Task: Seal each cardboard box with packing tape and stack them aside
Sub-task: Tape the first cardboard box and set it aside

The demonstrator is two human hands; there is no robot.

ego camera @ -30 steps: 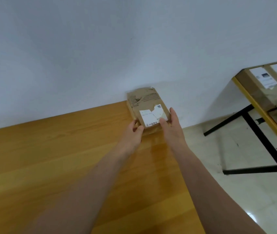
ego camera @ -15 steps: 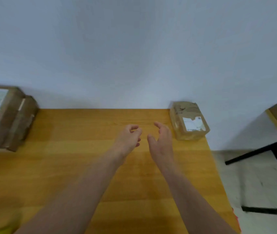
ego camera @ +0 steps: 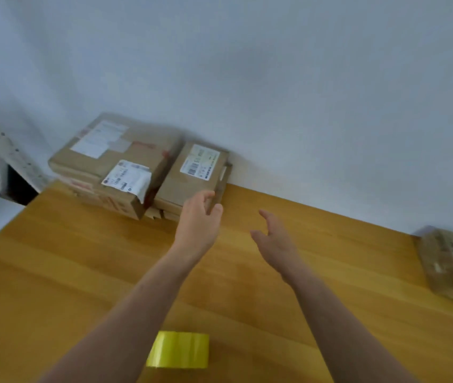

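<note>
Left hand (ego camera: 197, 219), fingers loosely curled, is hovering just beside the stack (ego camera: 126, 161) by the wall (ego camera: 275, 78); right hand (ego camera: 275, 240) is hovering over the table (ego camera: 81, 272), fingers spread. 1 box (ego camera: 449, 264) is sitting far right, tape (ego camera: 178, 349) near front

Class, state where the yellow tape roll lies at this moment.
Head view: the tape roll lies on the table at bottom centre, between the left forearm and the right forearm.

Open desk (ego camera: 81, 272) runs between the stacked boxes (ego camera: 126, 172) at the far left and the lone box (ego camera: 452, 266) at the right edge; the wall (ego camera: 302, 92) closes the far side; the tape roll (ego camera: 178, 349) stands near the front, between the forearms.
</note>
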